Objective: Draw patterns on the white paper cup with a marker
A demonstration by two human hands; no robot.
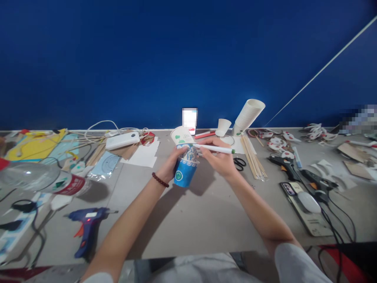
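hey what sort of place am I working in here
Probably a craft workspace: the table has a blue glue gun and a leaning stack of white paper cups, and your left hand holds a decorated blue paper cup.

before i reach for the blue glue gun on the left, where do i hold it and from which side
Probably by the handle, coming from the near edge of the table: the blue glue gun lies with its handle reaching toward that edge. Stay clear of the nozzle, which points left; a lit red light suggests it may be hot.
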